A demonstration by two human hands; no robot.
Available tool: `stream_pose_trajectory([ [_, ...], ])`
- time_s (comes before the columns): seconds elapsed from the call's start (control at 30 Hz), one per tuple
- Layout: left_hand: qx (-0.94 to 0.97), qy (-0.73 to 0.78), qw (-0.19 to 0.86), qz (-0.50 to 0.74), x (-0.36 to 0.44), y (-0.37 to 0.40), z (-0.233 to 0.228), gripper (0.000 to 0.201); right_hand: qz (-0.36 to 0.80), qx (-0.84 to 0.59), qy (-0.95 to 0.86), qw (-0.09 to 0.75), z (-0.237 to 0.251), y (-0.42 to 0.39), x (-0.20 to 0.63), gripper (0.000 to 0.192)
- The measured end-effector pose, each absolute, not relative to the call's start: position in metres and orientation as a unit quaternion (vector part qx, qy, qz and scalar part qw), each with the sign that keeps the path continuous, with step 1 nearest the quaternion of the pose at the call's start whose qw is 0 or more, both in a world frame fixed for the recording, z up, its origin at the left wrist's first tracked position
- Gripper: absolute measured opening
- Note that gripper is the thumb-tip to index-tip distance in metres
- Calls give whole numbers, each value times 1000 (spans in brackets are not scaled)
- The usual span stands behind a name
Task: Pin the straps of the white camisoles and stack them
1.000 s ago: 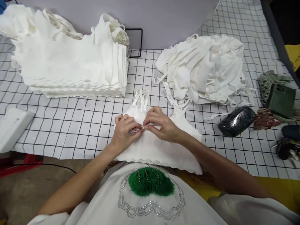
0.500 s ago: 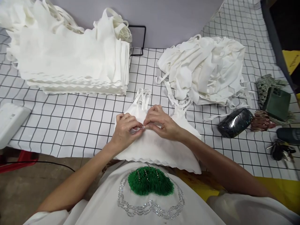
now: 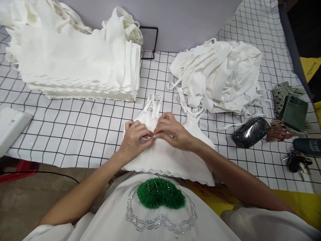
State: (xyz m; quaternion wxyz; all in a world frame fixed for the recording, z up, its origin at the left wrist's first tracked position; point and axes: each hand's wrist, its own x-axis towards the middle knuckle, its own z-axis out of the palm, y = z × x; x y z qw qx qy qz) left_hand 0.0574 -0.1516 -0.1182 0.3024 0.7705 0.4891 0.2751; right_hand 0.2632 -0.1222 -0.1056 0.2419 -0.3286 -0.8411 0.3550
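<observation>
A white strappy top (image 3: 170, 160) with a wavy lower edge lies flat at the table's near edge, its straps spread away from me. Over its neckline, my left hand (image 3: 135, 139) is closed in a pinch on a thin white cord (image 3: 147, 137), which loops out between thumb and fingers. My right hand (image 3: 174, 132) meets it fingertip to fingertip and pinches at the same spot, by the cord's end. Its fingers hide exactly what lies between them, and whether the cord joins the top is unclear.
A neat stack of white tops (image 3: 75, 63) stands at back left, a loose heap of them (image 3: 218, 77) at back right. To the right lie a black glossy case (image 3: 250, 132), a green phone (image 3: 294, 113) and keys (image 3: 297, 162). A white device (image 3: 13, 129) sits far left.
The view has shifted very slightly. Both hands keep the same pinch at the same place, and the top has not visibly moved.
</observation>
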Motion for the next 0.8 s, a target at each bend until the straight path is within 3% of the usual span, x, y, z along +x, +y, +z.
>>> stream_pose_trajectory([
  [0.3, 773, 487, 300, 273, 56, -153, -119, 13, 295, -324, -878, 192, -103, -117, 264, 24],
  [0.5, 772, 478, 300, 293, 56, -153, -121, 20, 251, -286, -919, 103, -91, -117, 266, 33],
  [0.6, 772, 482, 307, 277, 55, -153, -117, 16, 283, -279, -915, 68, -80, -104, 271, 27],
  [0.7, 780, 478, 306, 263, 50, -153, -108, 15, 337, -303, -888, 79, -64, -76, 276, 17],
  [0.8, 793, 475, 286, 253, 40, -154, -99, 16, 345, -327, -873, 113, -46, -44, 275, 24],
])
